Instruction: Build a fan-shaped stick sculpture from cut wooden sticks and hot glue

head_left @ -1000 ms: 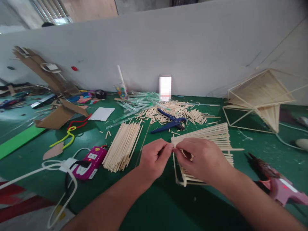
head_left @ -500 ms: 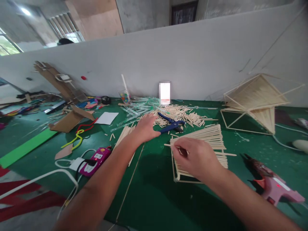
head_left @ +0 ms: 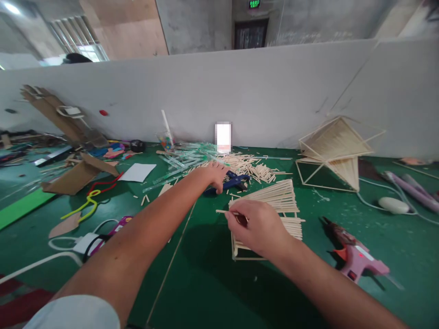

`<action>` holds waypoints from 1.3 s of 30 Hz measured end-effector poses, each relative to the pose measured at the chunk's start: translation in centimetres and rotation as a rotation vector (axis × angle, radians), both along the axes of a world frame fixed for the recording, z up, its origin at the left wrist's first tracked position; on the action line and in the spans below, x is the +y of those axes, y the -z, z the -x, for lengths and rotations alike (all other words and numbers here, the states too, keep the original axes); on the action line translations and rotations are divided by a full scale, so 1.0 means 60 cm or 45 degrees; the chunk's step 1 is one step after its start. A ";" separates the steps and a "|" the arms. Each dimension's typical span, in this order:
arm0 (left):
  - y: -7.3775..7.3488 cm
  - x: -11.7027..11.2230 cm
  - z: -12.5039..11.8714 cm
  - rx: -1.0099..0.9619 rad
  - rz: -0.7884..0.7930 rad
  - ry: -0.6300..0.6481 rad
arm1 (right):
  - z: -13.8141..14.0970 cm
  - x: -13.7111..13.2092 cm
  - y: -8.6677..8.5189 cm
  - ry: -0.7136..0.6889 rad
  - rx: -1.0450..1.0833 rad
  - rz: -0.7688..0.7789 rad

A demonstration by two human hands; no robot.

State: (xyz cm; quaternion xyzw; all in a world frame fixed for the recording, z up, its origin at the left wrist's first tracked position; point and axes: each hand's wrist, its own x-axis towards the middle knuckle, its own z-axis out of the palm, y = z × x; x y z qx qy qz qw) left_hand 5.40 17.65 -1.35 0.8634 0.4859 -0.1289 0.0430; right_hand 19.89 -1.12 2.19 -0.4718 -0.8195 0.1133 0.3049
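Note:
My left hand (head_left: 213,175) is stretched out over the green table, its fingers curled down onto the blue-handled cutters (head_left: 230,182) beside a heap of short wooden sticks (head_left: 252,165). My right hand (head_left: 258,227) is closed in a pinch on a thin wooden stick (head_left: 223,212) that pokes out to the left. It rests on a fan-shaped panel of glued sticks (head_left: 276,201) lying flat in front of me.
A pink glue gun (head_left: 355,257) lies right of the panel. A stick-built frame (head_left: 332,153) stands at the back right. A bundle of long sticks, a pink power strip (head_left: 116,227) with white cables, cardboard pieces (head_left: 77,173) and clear tubes (head_left: 187,155) lie at the left and back.
My left hand left the right hand, reached forward across the table and came down on the blue cutters. The right hand stayed on the panel, holding the stick.

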 end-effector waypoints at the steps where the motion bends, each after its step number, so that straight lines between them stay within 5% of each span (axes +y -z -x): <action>1: 0.001 -0.003 0.002 -0.025 -0.029 0.016 | 0.000 0.001 0.000 0.004 0.016 0.002; 9: -0.025 -0.048 0.039 -0.412 -0.436 -0.008 | -0.008 0.001 -0.006 0.010 0.214 -0.020; 13: -0.048 -0.114 0.074 -0.704 -0.654 -0.105 | -0.020 0.006 -0.013 0.041 0.380 -0.052; 17: -0.042 -0.197 0.085 -0.974 -0.792 -0.143 | -0.031 0.008 -0.024 0.103 0.547 -0.110; 21: -0.035 -0.248 0.076 -1.299 -0.742 0.037 | -0.036 0.000 -0.033 0.141 0.690 -0.201; 25: -0.041 -0.264 0.064 -1.234 -0.675 0.135 | -0.029 -0.002 -0.031 0.069 0.669 -0.192; 39: -0.034 -0.277 0.058 -1.165 -0.633 0.112 | -0.025 0.001 -0.021 -0.109 0.525 -0.209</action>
